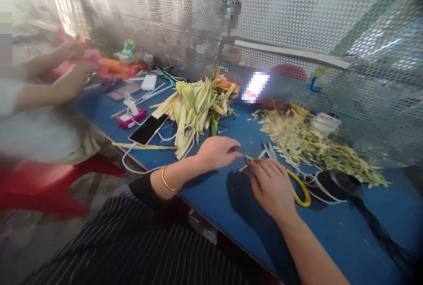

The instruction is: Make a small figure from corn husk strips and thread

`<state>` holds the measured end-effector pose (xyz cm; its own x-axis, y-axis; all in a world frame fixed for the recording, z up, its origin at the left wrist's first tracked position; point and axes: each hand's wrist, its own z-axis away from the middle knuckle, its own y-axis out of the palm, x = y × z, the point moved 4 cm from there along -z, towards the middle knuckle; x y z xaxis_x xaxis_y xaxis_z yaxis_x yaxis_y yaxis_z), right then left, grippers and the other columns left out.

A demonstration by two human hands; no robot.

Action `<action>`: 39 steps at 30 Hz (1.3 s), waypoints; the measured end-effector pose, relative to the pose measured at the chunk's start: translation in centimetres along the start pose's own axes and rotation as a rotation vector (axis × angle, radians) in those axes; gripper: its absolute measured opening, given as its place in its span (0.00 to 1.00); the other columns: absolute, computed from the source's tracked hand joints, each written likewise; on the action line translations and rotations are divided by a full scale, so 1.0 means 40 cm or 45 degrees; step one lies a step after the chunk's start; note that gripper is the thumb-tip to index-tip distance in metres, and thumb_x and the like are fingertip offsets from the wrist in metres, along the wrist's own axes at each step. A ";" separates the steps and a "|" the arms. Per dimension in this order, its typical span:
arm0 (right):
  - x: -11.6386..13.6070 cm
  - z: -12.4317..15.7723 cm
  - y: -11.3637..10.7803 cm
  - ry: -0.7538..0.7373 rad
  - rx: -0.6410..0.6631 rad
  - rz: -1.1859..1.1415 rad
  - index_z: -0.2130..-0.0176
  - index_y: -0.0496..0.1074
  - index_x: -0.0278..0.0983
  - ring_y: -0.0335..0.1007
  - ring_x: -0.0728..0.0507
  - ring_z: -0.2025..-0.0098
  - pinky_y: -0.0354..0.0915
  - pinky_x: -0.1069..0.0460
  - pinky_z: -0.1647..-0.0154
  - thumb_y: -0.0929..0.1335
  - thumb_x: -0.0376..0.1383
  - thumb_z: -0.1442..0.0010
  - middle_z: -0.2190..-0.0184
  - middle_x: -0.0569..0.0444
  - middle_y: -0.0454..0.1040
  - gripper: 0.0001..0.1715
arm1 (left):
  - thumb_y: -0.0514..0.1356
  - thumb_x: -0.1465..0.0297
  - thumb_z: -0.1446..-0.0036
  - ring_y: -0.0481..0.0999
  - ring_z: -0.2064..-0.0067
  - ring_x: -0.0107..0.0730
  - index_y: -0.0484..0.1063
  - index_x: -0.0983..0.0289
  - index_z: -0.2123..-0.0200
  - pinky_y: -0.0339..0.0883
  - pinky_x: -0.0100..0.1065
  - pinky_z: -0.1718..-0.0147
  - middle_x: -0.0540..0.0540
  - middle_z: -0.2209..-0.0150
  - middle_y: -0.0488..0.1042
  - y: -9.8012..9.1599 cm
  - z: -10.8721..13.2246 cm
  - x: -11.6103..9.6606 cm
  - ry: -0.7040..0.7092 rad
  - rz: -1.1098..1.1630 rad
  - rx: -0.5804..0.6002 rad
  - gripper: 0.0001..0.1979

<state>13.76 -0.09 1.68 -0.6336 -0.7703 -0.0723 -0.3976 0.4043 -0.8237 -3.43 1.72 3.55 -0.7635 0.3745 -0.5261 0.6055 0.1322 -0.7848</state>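
Note:
My left hand point(220, 152), a gold bangle on its wrist, hovers over the blue table with fingers loosely curled and thumb apart; nothing shows between them. Beside it, my right hand point(271, 183) pinches narrow pale-green strips of corn husk point(261, 155) at its fingertips, partly covering them. Scissors point(299, 188) with a yellow handle lie against the right hand's outer side, their blades pointing away from me. Behind my left hand rises a pile of long corn husks point(193, 104). Shredded husk point(294, 137) is heaped at the right.
A black spool point(337, 184) with white string and loose black strands sits at the right. Left are a phone point(148, 129) with a white cable and a magenta box point(131, 119). A metal mesh screen point(185, 16) stands behind. A co-worker's hands point(74, 67) are blurred at far left.

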 end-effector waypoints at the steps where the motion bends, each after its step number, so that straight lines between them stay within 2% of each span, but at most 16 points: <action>1: -0.001 0.001 0.001 -0.005 -0.003 0.010 0.56 0.72 0.33 0.72 0.40 0.55 0.61 0.44 0.47 0.66 0.32 0.40 0.62 0.48 0.77 0.11 | 0.59 0.62 0.42 0.78 0.61 0.35 0.76 0.62 0.57 0.68 0.34 0.63 0.52 0.62 0.80 -0.001 0.012 -0.003 0.010 -0.006 0.017 0.14; 5: -0.006 0.004 0.003 0.003 -0.010 0.012 0.56 0.72 0.33 0.72 0.40 0.56 0.61 0.44 0.47 0.67 0.32 0.40 0.61 0.48 0.77 0.11 | 0.58 0.63 0.41 0.78 0.58 0.37 0.76 0.62 0.56 0.68 0.34 0.61 0.53 0.60 0.80 -0.020 0.053 -0.013 0.004 -0.051 0.004 0.14; 8: -0.008 0.004 0.003 0.030 -0.007 0.011 0.56 0.72 0.33 0.72 0.41 0.56 0.62 0.44 0.47 0.67 0.33 0.40 0.62 0.48 0.77 0.11 | 0.54 0.68 0.38 0.78 0.55 0.37 0.76 0.62 0.56 0.67 0.35 0.56 0.53 0.56 0.80 -0.044 0.069 0.000 -0.037 -0.100 -0.060 0.13; 12: -0.009 0.005 0.004 0.048 -0.013 0.023 0.56 0.73 0.33 0.72 0.40 0.55 0.61 0.44 0.47 0.66 0.33 0.40 0.62 0.48 0.77 0.11 | 0.52 0.69 0.38 0.77 0.54 0.40 0.76 0.60 0.55 0.66 0.38 0.56 0.53 0.54 0.79 -0.075 0.065 0.058 -0.100 -0.187 -0.116 0.15; 16: -0.006 0.004 0.002 0.042 -0.012 0.017 0.56 0.73 0.32 0.72 0.40 0.56 0.62 0.44 0.47 0.66 0.33 0.40 0.62 0.48 0.77 0.11 | 0.51 0.68 0.38 0.77 0.57 0.45 0.76 0.61 0.52 0.65 0.41 0.61 0.59 0.57 0.79 -0.118 0.064 0.139 -0.310 -0.397 -0.157 0.17; 19: -0.005 0.002 -0.001 0.049 -0.012 0.019 0.57 0.73 0.33 0.72 0.40 0.56 0.62 0.44 0.48 0.66 0.33 0.40 0.62 0.48 0.77 0.10 | 0.49 0.69 0.38 0.77 0.57 0.49 0.74 0.65 0.49 0.63 0.43 0.61 0.64 0.56 0.78 -0.159 0.080 0.180 -0.384 -0.464 -0.219 0.19; 23: -0.002 0.000 -0.002 0.045 -0.011 0.027 0.58 0.73 0.32 0.72 0.40 0.57 0.62 0.44 0.49 0.66 0.33 0.40 0.63 0.47 0.77 0.10 | 0.50 0.68 0.38 0.76 0.57 0.45 0.75 0.61 0.51 0.61 0.39 0.64 0.60 0.57 0.79 -0.199 0.103 0.210 -0.429 -0.629 -0.253 0.18; 27: -0.002 0.000 0.000 0.028 -0.013 0.028 0.58 0.74 0.32 0.72 0.40 0.57 0.63 0.45 0.49 0.67 0.33 0.40 0.63 0.47 0.77 0.10 | 0.53 0.62 0.40 0.74 0.61 0.40 0.78 0.59 0.64 0.57 0.36 0.68 0.56 0.64 0.78 -0.192 0.104 0.218 -0.456 -0.725 -0.146 0.15; 31: -0.006 0.003 0.004 0.028 0.001 0.027 0.58 0.73 0.32 0.72 0.40 0.56 0.63 0.45 0.49 0.67 0.33 0.40 0.62 0.46 0.77 0.10 | 0.57 0.52 0.48 0.72 0.67 0.40 0.77 0.62 0.73 0.54 0.36 0.72 0.58 0.70 0.76 -0.147 0.092 0.228 -0.496 -0.737 0.073 0.20; 34: -0.007 0.003 0.006 0.029 0.015 0.028 0.59 0.74 0.32 0.72 0.40 0.56 0.63 0.45 0.50 0.66 0.34 0.40 0.63 0.46 0.77 0.10 | 0.58 0.59 0.49 0.71 0.70 0.39 0.76 0.63 0.76 0.52 0.36 0.74 0.59 0.72 0.74 -0.129 0.090 0.238 -0.532 -0.746 0.158 0.15; 36: -0.006 0.003 0.006 0.027 0.018 0.031 0.59 0.74 0.32 0.72 0.39 0.56 0.63 0.45 0.51 0.66 0.33 0.40 0.63 0.46 0.77 0.10 | 0.57 0.66 0.50 0.70 0.71 0.37 0.75 0.63 0.77 0.52 0.36 0.74 0.57 0.74 0.73 -0.133 0.093 0.240 -0.554 -0.664 0.115 0.10; 39: -0.005 0.002 0.005 0.025 0.021 0.038 0.59 0.74 0.32 0.71 0.39 0.56 0.64 0.45 0.52 0.66 0.34 0.40 0.63 0.46 0.77 0.11 | 0.57 0.67 0.49 0.67 0.74 0.30 0.73 0.63 0.76 0.53 0.34 0.75 0.53 0.77 0.71 -0.144 0.095 0.234 -0.583 -0.234 0.028 0.08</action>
<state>13.86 0.09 1.47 -0.6580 -0.7481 -0.0857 -0.3676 0.4185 -0.8305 -14.93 0.99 1.89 -0.8804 -0.0955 -0.4645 0.4506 0.1370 -0.8822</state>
